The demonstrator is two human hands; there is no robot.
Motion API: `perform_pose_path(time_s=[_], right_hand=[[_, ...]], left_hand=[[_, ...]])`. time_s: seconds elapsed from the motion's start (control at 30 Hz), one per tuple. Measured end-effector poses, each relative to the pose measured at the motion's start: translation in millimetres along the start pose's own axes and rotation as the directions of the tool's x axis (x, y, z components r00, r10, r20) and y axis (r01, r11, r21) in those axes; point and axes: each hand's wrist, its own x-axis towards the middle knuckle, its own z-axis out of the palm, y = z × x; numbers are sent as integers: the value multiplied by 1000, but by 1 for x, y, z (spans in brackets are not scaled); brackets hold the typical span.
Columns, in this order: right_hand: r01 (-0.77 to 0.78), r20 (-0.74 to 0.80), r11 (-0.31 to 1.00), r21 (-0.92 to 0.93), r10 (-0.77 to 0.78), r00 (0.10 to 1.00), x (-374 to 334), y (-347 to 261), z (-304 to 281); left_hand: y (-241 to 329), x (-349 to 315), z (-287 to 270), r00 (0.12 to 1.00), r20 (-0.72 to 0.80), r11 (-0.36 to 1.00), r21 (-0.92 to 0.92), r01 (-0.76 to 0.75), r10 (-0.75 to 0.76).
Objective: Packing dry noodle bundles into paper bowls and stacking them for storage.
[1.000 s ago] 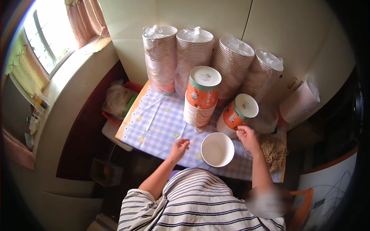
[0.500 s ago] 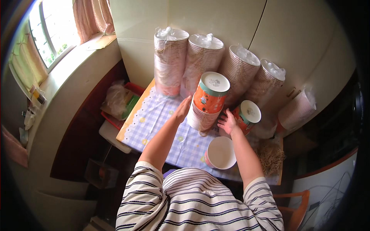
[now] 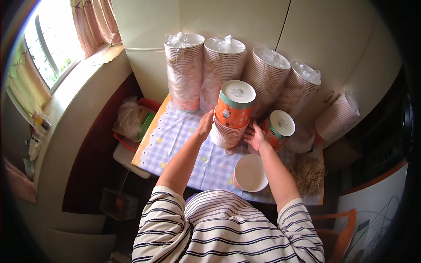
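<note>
An upside-down stack of nested paper buckets (image 3: 234, 111) stands before me on the table. Its topmost one shows an orange side with a green band and a white base. My left hand (image 3: 206, 125) lies flat against the left side of this stack, fingers stretched out. On the other side my right hand (image 3: 255, 136) is at the stack, fingers spread; whether it touches is hard to tell. Right behind that hand sits a shorter orange-and-green upturned bucket (image 3: 280, 125). A single white bucket (image 3: 251, 173), mouth toward me, is near the front edge, beside my right forearm.
Several tall bagged bucket stacks (image 3: 186, 70) line the table's back. Another bagged stack (image 3: 337, 118) leans at the right. A heap of tan twine (image 3: 309, 173) lies at the right corner of the checked tablecloth (image 3: 180, 149). A red crate (image 3: 149, 104) stands left.
The view has shifted slightly, so the table contents appear a little farther left. Both hands stay at the sides of the stack, with hardly any movement against it.
</note>
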Motion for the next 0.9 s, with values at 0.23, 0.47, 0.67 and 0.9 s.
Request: perform_pose_path(time_s=[0.23, 0.47, 0.67, 0.9], right_hand=[[66, 19, 997, -32, -65, 998, -29, -10, -14], [196, 166, 963, -184, -166, 972, -79, -30, -23], [411, 275, 809, -419, -319, 907, -117, -44, -29], [587, 300, 658, -472, -507, 808, -129, -57, -22]], left_hand=[[-51, -16, -16, 964, -188, 982, -28, 184, -186], [-128, -77, -32, 938, -302, 978, 62, 199, -171], [-177, -143, -26, 967, -249, 962, 245, 117, -55], [-169, -197, -51, 997, 7, 819, 571, 54, -70]])
